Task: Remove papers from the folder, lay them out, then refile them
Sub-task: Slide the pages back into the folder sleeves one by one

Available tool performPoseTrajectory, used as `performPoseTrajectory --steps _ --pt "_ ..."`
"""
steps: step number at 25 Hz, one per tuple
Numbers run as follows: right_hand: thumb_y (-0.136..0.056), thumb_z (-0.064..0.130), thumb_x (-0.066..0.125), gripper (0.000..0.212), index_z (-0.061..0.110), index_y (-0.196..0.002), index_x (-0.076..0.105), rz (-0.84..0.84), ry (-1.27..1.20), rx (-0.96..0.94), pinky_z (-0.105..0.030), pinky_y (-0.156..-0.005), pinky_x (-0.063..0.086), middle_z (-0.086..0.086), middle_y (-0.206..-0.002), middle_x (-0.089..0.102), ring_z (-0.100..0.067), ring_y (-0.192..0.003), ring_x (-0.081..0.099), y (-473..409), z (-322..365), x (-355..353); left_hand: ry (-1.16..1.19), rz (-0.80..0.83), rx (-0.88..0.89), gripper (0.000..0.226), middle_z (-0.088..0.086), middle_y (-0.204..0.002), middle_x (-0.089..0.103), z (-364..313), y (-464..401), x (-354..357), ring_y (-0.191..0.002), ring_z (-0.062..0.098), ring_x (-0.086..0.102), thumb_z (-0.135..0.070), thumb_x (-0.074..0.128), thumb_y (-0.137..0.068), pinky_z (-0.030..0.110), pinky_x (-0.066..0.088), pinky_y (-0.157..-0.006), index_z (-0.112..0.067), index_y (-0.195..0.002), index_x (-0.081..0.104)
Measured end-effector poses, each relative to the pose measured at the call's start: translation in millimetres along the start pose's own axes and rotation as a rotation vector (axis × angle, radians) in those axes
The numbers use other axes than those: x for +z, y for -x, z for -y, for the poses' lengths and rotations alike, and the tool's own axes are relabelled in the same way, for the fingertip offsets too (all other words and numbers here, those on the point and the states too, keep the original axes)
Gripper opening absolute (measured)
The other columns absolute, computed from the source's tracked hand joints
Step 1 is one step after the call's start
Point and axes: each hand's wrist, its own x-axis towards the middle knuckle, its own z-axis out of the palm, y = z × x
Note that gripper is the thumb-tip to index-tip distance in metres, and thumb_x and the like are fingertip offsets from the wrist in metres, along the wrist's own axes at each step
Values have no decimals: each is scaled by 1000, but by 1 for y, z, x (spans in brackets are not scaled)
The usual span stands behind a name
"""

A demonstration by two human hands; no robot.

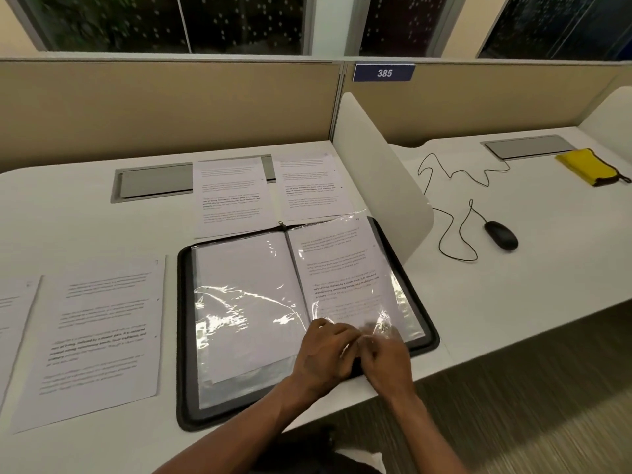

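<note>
At the far left edge of the frame, a partly cut-off printed sheet is seen lying flat on the white desk. Just beside it, in the lower left, a full printed page is laid out, its text blurred.

In the centre, a black zip folder is spread open on the desk. Clear plastic sleeves are held inside it. In the left-hand sleeve a blank-looking white sheet is contained, with glare across the plastic and loose sheet edges showing at its lower end. In the right-hand sleeve a printed page with a bold paragraph is held.

Above the folder, in the upper centre, two more printed pages are laid side by side: one partly covering a grey desk hatch, the other just to its right, its lower edge overlapped by the top of the right-hand sleeve.

At the lower edge of the right-hand sleeve, the left hand and the right hand are brought together, touching. The fingers of both are curled at the crinkled plastic, which appears to be pinched by each, though blur hides the exact grip.

To the right, beyond a white divider, a black mouse with its looping cable is seen, and a yellow pouch lies in the upper right.
</note>
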Motion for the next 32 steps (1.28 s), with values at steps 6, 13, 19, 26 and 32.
performPoseTrajectory --steps 6,13,19,26,32 --pt "-92 47 66 26 22 -95 59 -385 -490 619 -44 -80 55 2 -89 63 -25 -85 62 -17 -9 -74 85 -65 -200 19 -15 -105 73 -11 6 2 -96 1 63 -34 65 -92 18 43 -86 -26 -106 74" --pt "-90 15 74 26 34 -105 66 70 -692 513 -42 -90 57 2 -109 72 -21 -102 66 -58 9 -78 143 -106 -390 39 -23 -115 67 -29 9 -9 -108 -6 55 -59 63 -86 14 42 -93 -33 -114 69" --pt "-89 6 73 29 30 -106 72 198 -911 145 -22 -81 58 11 -97 76 -9 -95 71 -62 77 -72 412 -364 -800 42 -20 -113 67 -24 -21 -77 -100 -4 63 -63 57 -87 13 49 -81 -35 -117 66" --pt "-93 34 69 31 25 -123 69 611 -670 -258 -13 -96 45 12 -115 72 1 -107 63 -37 157 -17 703 -403 -995 37 -5 -108 71 7 -13 -140 -99 16 70 -44 72 -87 31 58 -77 -28 -119 64" --pt "-89 41 71 39 30 -126 67 486 -495 -247 -30 -108 45 15 -132 63 2 -124 54 -60 139 28 496 -357 -1266 27 -5 -103 65 61 34 -146 -92 14 64 -12 60 -96 26 53 -69 -24 -120 58"
